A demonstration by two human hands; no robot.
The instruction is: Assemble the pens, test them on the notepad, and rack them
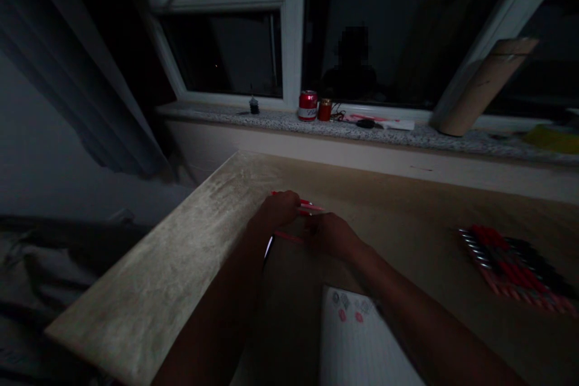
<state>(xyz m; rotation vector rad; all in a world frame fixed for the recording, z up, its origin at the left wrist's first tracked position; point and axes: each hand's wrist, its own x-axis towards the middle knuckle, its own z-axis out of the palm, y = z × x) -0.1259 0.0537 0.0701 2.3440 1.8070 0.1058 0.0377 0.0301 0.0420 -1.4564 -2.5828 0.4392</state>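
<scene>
In the dim head view, my left hand [283, 208] is closed over several slim red-and-pink pens [311, 207] near the table's far side. Their ends stick out on both sides of its fingers. My right hand [332, 235] is just to the right, its fingers curled together. Another pinkish pen [288, 236] lies between the hands, its right end meeting the right fingertips. A lined notebook page [357, 344] with small grey and red scribbles lies below, partly covered by my right forearm. A row of red and black pens [515, 268] lies at the right.
A dark object with a bright edge [268, 248] shows beside my left forearm. On the granite sill [217, 111] stand an ink-like small bottle [254, 105], a red can [308, 106], a red jar [324, 110] and a leaning tan cylinder [488, 87]. The table's left edge borders a drop.
</scene>
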